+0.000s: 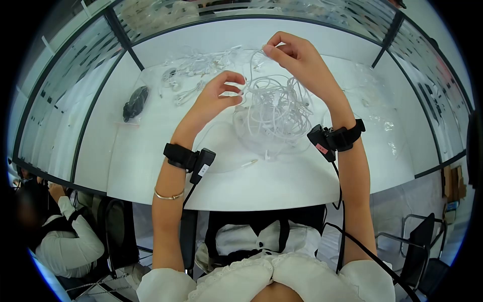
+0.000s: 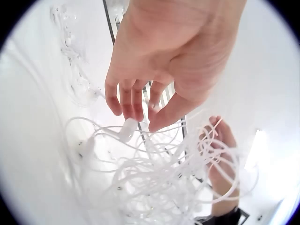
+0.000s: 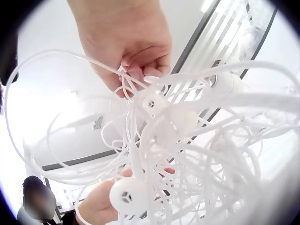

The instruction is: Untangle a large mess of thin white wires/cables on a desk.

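Note:
A tangled heap of white earphone cables (image 1: 276, 108) lies on the white table before me, with white earbuds (image 3: 127, 196) among the loops. My right hand (image 1: 297, 55) is raised at the heap's far side and pinches a white earphone cable (image 1: 251, 63) between thumb and fingertips; the cable hangs toward the pile. At the heap's left edge is my left hand (image 1: 219, 95), fingers bent loosely and thumb apart from them. Just below its fingertips in the left wrist view sits a white earphone piece (image 2: 129, 129).
More bundled white earphones (image 1: 191, 68) lie at the back left. A dark bundle in a clear bag (image 1: 136, 103) is farther left. Clear plastic bags (image 1: 375, 95) spread on the right. A small white plug (image 1: 249, 163) lies nearer me. Low panels (image 1: 251, 32) enclose the table.

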The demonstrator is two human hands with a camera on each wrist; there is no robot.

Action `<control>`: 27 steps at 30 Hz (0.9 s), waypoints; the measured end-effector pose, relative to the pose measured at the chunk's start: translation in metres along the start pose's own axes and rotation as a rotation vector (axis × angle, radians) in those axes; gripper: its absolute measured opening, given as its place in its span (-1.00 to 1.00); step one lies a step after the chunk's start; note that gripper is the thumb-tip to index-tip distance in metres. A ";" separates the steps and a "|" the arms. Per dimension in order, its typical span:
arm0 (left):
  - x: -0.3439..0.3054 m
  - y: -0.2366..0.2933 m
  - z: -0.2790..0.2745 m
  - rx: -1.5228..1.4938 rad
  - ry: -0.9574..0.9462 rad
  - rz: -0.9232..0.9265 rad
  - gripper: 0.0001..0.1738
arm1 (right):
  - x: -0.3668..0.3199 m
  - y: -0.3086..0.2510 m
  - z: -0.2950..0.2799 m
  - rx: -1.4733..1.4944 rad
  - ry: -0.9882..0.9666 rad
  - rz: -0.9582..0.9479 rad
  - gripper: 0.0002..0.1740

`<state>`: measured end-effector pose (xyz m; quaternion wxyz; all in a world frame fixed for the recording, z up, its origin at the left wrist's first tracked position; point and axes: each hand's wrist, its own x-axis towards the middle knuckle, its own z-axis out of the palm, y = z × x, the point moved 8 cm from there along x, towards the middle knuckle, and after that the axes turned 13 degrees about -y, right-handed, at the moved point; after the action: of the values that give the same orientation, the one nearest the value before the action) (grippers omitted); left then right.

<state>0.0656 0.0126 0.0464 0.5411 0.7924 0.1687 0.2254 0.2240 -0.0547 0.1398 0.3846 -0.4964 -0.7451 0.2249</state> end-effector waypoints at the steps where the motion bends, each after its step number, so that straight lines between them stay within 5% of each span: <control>1: 0.003 -0.006 0.001 0.061 -0.021 -0.028 -0.54 | 0.000 0.001 -0.003 0.020 -0.012 -0.001 -0.72; 8: -0.001 0.006 -0.006 -0.049 -0.004 -0.027 -0.80 | -0.009 -0.018 0.022 0.160 -0.464 -0.188 -0.71; 11: -0.002 0.015 0.006 -0.128 -0.016 -0.010 -0.76 | -0.007 -0.012 0.025 0.207 -0.437 0.068 -0.75; 18: 0.001 0.007 0.016 -0.022 -0.150 0.020 -0.62 | -0.001 -0.005 0.038 0.173 -0.417 0.061 -0.85; 21: -0.003 0.009 0.016 -0.095 -0.128 -0.047 -0.57 | 0.002 -0.012 0.032 -0.257 -0.264 -0.117 -0.81; 25: 0.000 0.010 0.015 -0.169 -0.132 -0.021 -0.53 | -0.001 -0.010 0.030 -0.174 -0.264 -0.202 -0.48; 27: 0.003 0.008 0.016 -0.280 -0.111 -0.024 -0.53 | -0.001 0.004 0.036 -0.097 -0.377 -0.072 -0.30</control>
<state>0.0771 -0.0014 0.0495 0.6577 0.7183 0.1148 0.1958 0.1979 -0.0520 0.1144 0.2216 -0.4367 -0.8311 0.2636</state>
